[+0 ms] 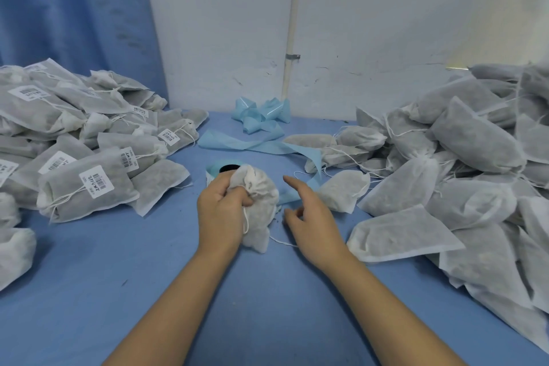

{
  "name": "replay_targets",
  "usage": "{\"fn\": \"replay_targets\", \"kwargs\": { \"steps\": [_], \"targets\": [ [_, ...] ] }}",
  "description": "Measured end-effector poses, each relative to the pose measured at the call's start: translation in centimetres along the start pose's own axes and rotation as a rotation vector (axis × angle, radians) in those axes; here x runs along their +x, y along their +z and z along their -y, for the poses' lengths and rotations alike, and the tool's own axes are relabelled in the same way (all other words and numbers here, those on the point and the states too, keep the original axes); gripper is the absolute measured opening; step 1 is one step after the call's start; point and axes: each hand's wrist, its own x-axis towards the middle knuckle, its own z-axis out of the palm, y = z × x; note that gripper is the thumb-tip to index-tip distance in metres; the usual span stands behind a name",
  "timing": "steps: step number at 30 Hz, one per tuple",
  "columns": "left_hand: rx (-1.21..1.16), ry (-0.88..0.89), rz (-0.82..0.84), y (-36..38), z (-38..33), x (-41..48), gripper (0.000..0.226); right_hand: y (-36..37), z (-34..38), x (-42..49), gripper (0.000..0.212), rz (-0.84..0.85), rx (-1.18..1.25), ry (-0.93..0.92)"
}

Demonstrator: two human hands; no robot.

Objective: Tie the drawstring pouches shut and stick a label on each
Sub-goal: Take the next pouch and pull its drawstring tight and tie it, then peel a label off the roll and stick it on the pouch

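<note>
Heaps of unlabelled pouches (463, 140) cover the right of the blue table (118, 276), labelled pouches (89, 187) the left. At centre, before the label roll (214, 169), the left hand (221, 208) clenches a drawstring pouch (263, 196) by its gathered neck; the right hand (309, 217) hovers beside it, fingers loose, empty

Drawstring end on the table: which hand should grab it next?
Right. The right hand is free, fingers relaxed, beside the drawstring end trailing on the table. The left hand grips the pouch at its gathered neck, so it probably serves best as the anchor.
</note>
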Motion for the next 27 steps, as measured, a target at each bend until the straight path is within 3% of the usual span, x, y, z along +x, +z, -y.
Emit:
{"fn": "replay_targets", "kwargs": {
  "steps": [4, 6, 9, 14, 17, 20, 23, 27],
  "targets": [
    [0.237, 0.011, 0.117, -0.4, 0.5, 0.0, 0.035, 0.6, -0.2, 0.0, 0.047, 0.032, -0.079, -0.048],
    [0.323, -0.032, 0.120, -0.5, 0.8, 0.1, 0.029, 0.8, -0.3, 0.1, 0.042, 0.008, -0.075, -0.031],
    [0.409, -0.045, 0.128, -0.6, 1.3, 0.3, 0.015, 0.8, -0.3, 0.3, 0.035, -0.079, -0.076, -0.023],
    [0.463, 0.061, 0.189, -0.7, 1.5, 0.2, 0.016, -0.1, -0.2, 0.5, 0.034, -0.281, -0.097, -0.072],
    [0.426, 0.049, 0.243, -0.8, 1.5, 0.3, 0.011, -0.8, 0.0, 0.3, 0.043, -0.303, -0.002, -0.075],
    [0.243, -0.023, 0.288, -0.9, 1.3, 0.4, 0.025, -0.6, 0.7, -0.3, 0.054, -0.327, 0.120, -0.141],
    [0.105, -0.062, 0.336, -0.7, 0.8, 0.2, 0.029, -0.2, 1.1, -0.3, 0.047, -0.387, 0.235, -0.127],
    [0.054, -0.046, 0.423, 0.1, 0.7, -0.4, 0.030, 0.0, 0.3, -0.2, 0.038, -0.297, 0.204, 0.001]
  ]
}}
